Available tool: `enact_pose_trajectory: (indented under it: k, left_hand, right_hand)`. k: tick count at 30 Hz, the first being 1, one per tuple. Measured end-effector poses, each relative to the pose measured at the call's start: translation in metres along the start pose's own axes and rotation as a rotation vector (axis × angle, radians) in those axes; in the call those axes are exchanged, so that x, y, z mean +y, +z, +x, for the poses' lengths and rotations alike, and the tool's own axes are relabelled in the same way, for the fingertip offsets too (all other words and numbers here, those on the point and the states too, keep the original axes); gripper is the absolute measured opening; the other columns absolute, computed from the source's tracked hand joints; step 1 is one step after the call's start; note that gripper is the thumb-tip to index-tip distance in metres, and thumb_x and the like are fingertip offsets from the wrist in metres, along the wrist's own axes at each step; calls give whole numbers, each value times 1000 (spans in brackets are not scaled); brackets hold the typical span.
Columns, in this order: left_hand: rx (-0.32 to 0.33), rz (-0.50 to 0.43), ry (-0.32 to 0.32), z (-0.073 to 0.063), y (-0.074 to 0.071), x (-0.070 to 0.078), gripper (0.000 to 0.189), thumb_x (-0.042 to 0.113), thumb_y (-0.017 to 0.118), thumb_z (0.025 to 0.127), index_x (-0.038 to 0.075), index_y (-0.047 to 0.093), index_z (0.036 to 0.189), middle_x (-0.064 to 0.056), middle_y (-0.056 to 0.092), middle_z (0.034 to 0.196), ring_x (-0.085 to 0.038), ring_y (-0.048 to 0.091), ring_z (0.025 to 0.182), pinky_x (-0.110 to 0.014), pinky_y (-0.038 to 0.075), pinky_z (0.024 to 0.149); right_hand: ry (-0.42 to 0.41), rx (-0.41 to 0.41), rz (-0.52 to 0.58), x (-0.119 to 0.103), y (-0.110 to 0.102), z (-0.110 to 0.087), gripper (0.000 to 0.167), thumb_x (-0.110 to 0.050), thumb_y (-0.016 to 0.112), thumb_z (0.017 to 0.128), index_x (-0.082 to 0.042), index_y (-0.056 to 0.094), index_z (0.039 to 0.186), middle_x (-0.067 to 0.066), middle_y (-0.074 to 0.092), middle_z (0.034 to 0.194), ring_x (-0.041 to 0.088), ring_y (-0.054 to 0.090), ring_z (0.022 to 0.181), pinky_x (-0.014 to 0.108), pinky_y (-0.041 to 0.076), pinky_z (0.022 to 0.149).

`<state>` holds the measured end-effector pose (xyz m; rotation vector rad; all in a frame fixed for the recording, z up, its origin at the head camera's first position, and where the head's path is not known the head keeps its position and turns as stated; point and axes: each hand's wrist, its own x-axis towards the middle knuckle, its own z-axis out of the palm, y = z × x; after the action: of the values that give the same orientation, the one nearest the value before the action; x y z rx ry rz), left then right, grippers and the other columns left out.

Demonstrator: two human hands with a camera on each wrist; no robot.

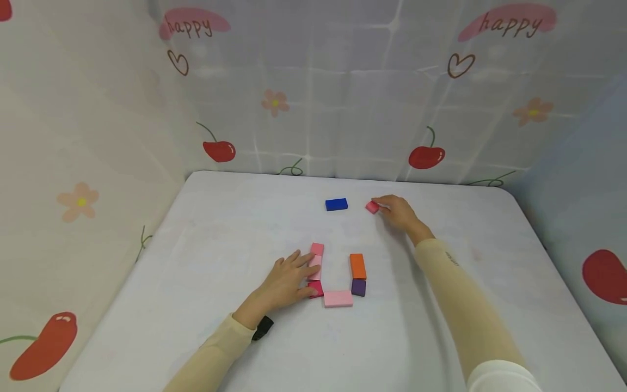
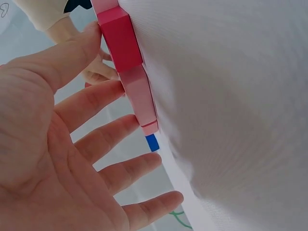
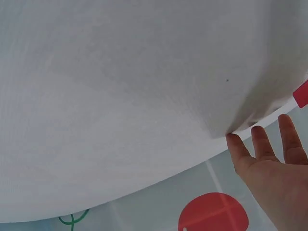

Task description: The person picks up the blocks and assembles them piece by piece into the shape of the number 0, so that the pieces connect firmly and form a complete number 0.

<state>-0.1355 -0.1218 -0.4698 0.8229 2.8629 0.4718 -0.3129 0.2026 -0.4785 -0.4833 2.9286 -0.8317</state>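
My left hand [image 1: 284,280] lies beside a column of blocks, fingers spread and touching them. The column has a crimson block [image 1: 315,285] nearest me, a light pink block [image 2: 138,94] beyond it and a small pink block [image 1: 317,249] at the far end. At the back of the table, my right hand [image 1: 398,213] pinches a small red block [image 1: 372,207] between thumb and fingertips. In the right wrist view that red block [image 3: 302,94] shows only at the edge, and the thumb is not visible.
A pink block [image 1: 338,299] lies crosswise at the column's near end. To its right, a purple block [image 1: 358,287] touches an orange block [image 1: 358,266], forming a U. A blue block [image 1: 336,204] lies alone farther back on the white table [image 1: 235,228]. Printed curtains surround the table.
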Motion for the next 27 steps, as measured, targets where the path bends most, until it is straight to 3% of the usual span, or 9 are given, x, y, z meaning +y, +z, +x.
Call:
enact_pose_trajectory:
  k: [4, 12, 27]
  left_hand:
    - [2, 2, 3, 0, 1, 0, 51, 36, 73, 87, 15, 63, 133, -12, 47, 149, -43, 38, 139, -66, 37, 101]
    - [-2, 4, 2, -1, 2, 1, 52, 36, 73, 87, 17, 62, 134, -11, 46, 150, -41, 38, 140, -66, 36, 102]
    - [3, -9, -4, -2, 2, -1, 52, 37, 73, 87, 17, 62, 134, -10, 46, 150, -41, 38, 140, -66, 36, 102]
  right_hand:
    - [-12, 32, -15, -1, 4, -1, 35, -1, 54, 95, -1, 61, 130, 25, 60, 131, 42, 52, 127, 54, 35, 110]
    - [76, 71, -11, -6, 8, -7, 34, -4, 61, 93, -4, 65, 127, 22, 63, 127, 40, 55, 124, 52, 39, 107]
    - [-11, 44, -94, -20, 13, -24, 32, -9, 66, 92, -4, 67, 123, 19, 72, 108, 36, 58, 103, 49, 45, 96]
